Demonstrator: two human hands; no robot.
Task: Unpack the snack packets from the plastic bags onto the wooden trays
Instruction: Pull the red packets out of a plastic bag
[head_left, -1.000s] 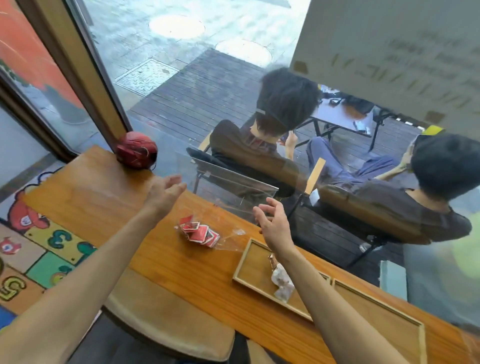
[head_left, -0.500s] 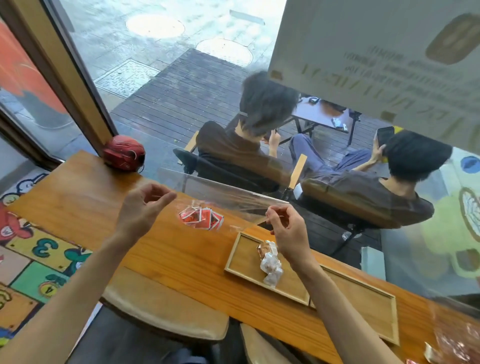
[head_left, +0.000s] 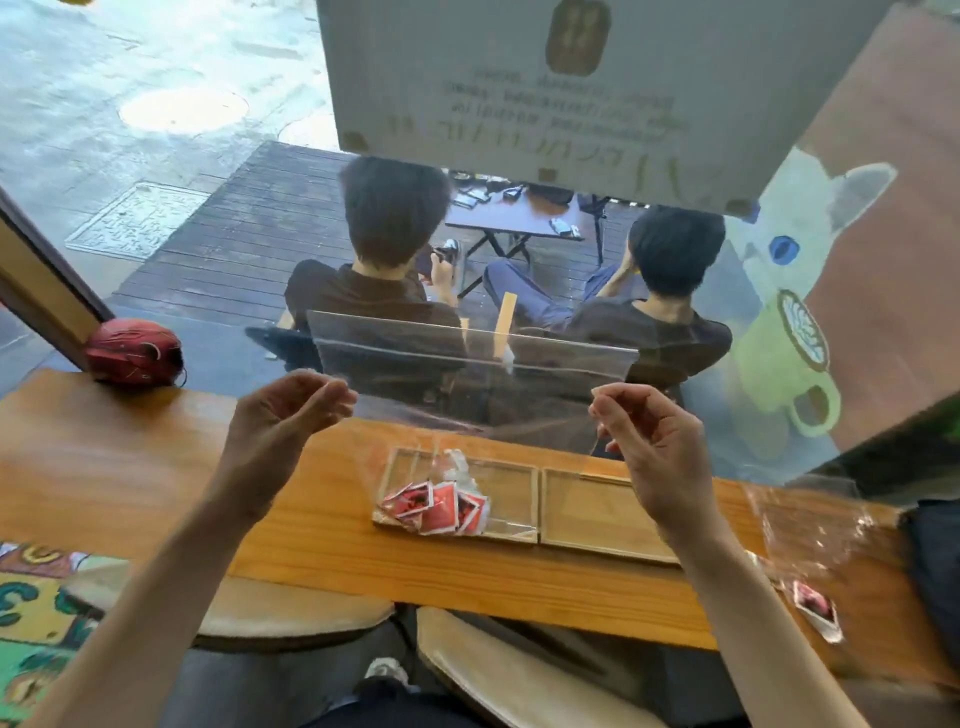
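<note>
A clear plastic bag (head_left: 467, 374) hangs stretched in the air between my hands, its mouth up. My left hand (head_left: 283, 415) pinches its left edge and my right hand (head_left: 652, 441) pinches its right edge. Several red snack packets (head_left: 441, 509) sit in the bag's bottom, low over the left wooden tray (head_left: 511, 493). A white crumpled wrapper (head_left: 460, 462) lies on that tray behind them. The right wooden tray (head_left: 592, 512) holds nothing. Another plastic bag (head_left: 815, 535) with a red packet (head_left: 815, 608) lies at the table's right end.
A red ball-like object (head_left: 132, 353) rests at the table's far left by the window frame. Two persons sit outside behind the glass. Stools (head_left: 291, 613) stand under the table's near edge. The wooden table (head_left: 104, 467) runs left to right.
Both hands lifted the bag off the table and spread it wide. The packets slid to its bottom and now hang over the left tray. The view swung right.
</note>
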